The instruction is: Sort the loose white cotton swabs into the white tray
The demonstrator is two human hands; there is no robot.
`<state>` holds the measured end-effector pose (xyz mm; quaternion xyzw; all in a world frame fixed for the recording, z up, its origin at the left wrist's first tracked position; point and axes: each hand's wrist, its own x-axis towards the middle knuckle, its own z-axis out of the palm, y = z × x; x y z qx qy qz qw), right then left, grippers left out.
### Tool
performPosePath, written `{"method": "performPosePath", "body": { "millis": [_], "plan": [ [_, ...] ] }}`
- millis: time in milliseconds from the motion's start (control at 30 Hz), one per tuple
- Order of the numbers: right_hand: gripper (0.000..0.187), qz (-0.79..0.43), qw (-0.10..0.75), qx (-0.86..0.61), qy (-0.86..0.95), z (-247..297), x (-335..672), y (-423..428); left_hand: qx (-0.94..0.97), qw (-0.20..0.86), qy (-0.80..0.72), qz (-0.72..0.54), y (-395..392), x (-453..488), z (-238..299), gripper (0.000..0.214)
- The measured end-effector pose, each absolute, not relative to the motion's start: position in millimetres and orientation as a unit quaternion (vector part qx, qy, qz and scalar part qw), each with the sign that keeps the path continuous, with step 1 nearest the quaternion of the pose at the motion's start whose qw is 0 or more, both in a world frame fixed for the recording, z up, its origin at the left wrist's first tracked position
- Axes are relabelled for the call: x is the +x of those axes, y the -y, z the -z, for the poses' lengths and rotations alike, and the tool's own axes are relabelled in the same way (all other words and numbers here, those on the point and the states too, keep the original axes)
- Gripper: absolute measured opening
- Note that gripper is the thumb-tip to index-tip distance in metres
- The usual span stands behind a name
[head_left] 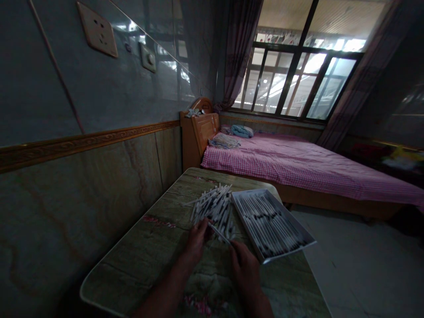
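Observation:
A slim white pen-like stick [219, 232] is held between my two hands, slanting down to the right. The fingers of my left hand [196, 242] are closed at its upper left end, beside a small dark part. My right hand [244, 265] pinches the lower right end. Just beyond them lies a loose pile of similar white sticks [212, 205], some showing dark parts. To the right, a shallow white box [247, 227] holds many such sticks laid side by side in rows, with dark tips. The dim light hides their exact kind.
Everything rests on a marble-patterned table [132, 265] with pale rounded edges. A tiled wall [99, 190] runs along the left. Past the table's far edge stands a bed [281, 163] with a pink checked sheet and a wooden headboard [195, 132]. Tiled floor [347, 256] shows at right.

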<state>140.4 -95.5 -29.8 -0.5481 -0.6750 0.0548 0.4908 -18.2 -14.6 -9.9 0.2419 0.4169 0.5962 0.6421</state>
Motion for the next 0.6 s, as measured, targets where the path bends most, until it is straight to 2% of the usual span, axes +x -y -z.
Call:
{"method": "performPosePath", "body": {
  "millis": [167,367,600],
  "plan": [
    [0.028,-0.016,0.483,-0.539,0.69,28.6,138.0,97.2,0.228,0.634,-0.409,-0.616,13.7,-16.2,11.5,0.047],
    [0.028,-0.045,0.498,-0.548,0.671,27.7,137.5,97.6,0.127,0.707,-0.363,-0.594,14.7,-18.7,0.6,0.024],
    [0.026,-0.055,0.495,-0.544,0.675,25.6,138.3,98.6,0.121,0.717,-0.361,-0.584,16.1,-17.6,0.4,0.02]
  ]
}}
